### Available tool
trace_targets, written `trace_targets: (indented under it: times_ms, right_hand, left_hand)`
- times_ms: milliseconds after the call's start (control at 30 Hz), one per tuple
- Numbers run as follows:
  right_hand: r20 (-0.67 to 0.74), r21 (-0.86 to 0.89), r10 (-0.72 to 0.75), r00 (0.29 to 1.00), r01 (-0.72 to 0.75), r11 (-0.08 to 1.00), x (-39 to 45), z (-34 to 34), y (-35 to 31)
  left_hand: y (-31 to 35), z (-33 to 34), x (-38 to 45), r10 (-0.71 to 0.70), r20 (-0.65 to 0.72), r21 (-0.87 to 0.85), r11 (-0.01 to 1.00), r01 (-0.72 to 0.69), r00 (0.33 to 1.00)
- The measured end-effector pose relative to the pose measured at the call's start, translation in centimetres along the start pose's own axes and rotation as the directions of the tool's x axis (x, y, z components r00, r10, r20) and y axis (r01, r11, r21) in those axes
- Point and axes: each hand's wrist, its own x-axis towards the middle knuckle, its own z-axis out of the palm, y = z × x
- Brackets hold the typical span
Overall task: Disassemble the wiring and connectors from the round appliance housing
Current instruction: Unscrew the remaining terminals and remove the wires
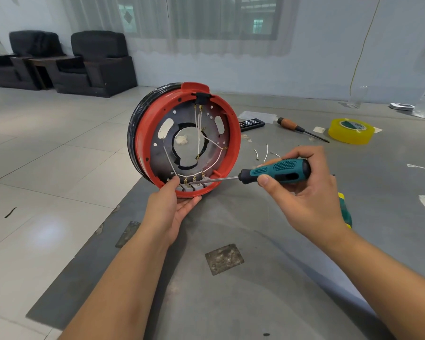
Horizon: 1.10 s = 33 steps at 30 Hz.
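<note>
The round red and black housing (142, 133) stands on edge at the table's left end, its open side facing me. White wires (198, 133) run inside it from a black socket at the top to grey connector blocks (194, 187) at the bottom rim. My left hand (172, 204) grips the bottom rim from below, thumb inside next to the connectors. My right hand (302, 192) holds a teal and black screwdriver (275, 171). Its metal tip reaches left onto the connector blocks.
On the grey table (255, 278) behind the housing lie loose wire pieces (265, 153), a wooden-handled screwdriver (299, 128), a yellow tape roll (351, 130) and a black bit case (252, 123). Another green-handled tool (346, 212) lies behind my right wrist. Black armchairs stand far left.
</note>
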Motion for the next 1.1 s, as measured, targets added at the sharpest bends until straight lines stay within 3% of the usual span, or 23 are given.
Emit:
trace_targets:
  times_ms: [667,1100]
  right_hand:
    - [0.135,-0.005,-0.034,0.99,0.035,0.999,3.5,-0.5,-1.2]
    - [0.121,0.011,-0.081,0.989,0.08,0.997,3.2,0.1,-1.3]
  left_hand:
    - [-0.6,-0.3,0.3,-0.016,-0.004,-0.013,1.0,0.016,1.0]
    - [-0.6,-0.4,0.4,-0.029,-0.002,-0.04,0.999,0.029,1.0]
